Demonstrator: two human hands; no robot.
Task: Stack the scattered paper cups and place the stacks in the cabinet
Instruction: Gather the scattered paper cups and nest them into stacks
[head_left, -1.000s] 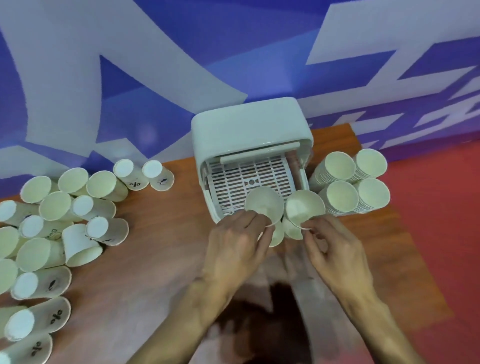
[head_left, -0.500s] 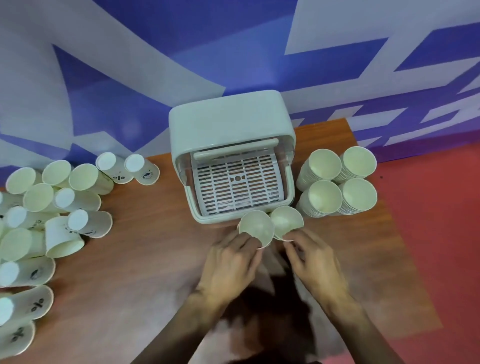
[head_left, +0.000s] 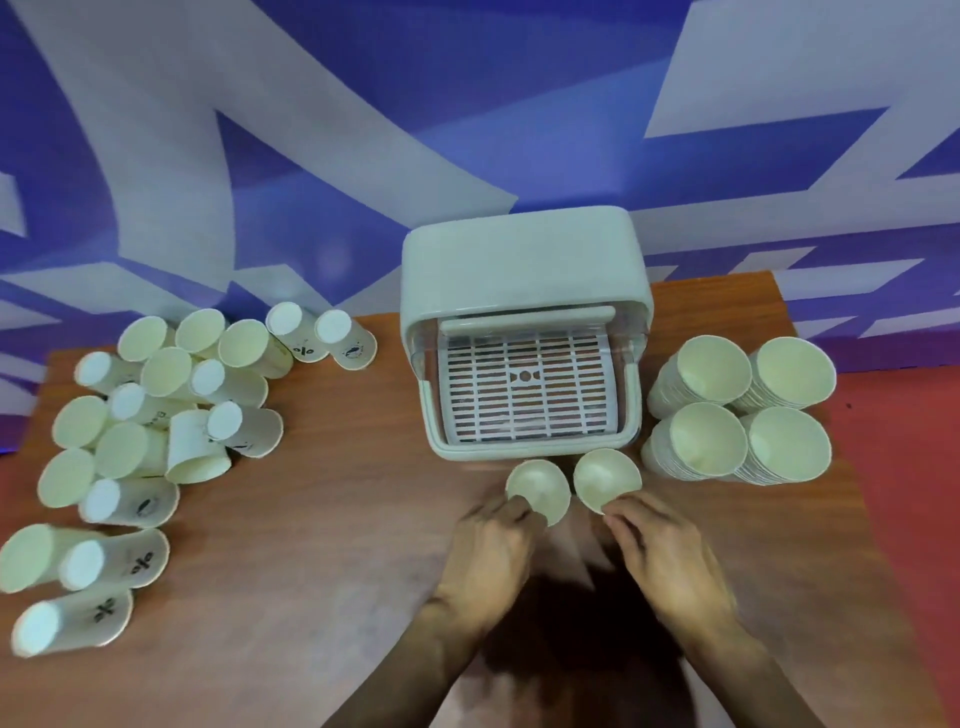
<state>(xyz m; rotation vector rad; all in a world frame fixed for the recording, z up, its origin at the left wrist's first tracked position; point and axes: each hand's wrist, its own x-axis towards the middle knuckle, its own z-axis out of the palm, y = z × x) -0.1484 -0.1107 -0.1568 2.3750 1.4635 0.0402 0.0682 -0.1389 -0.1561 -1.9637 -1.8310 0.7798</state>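
Observation:
Two paper cup stacks stand side by side just in front of the white cabinet (head_left: 524, 270). My left hand (head_left: 491, 556) grips the left stack (head_left: 540, 486) low on its side, and my right hand (head_left: 660, 551) grips the right stack (head_left: 605, 475). Only the open tops of both show; my hands hide their lower parts. The cabinet's door is up, showing a bare slotted rack (head_left: 524, 395). Several loose cups (head_left: 171, 410) lie scattered on the left of the table.
Several tall cup stacks (head_left: 737, 410) stand close together right of the cabinet. The wooden table (head_left: 332, 519) has bare surface between the loose cups and my hands. A blue and white wall rises behind; red floor lies to the right.
Both hands drew the two stacks back from over the cabinet's rack to the table just in front of it. The view shifted, showing more of the loose cups at left.

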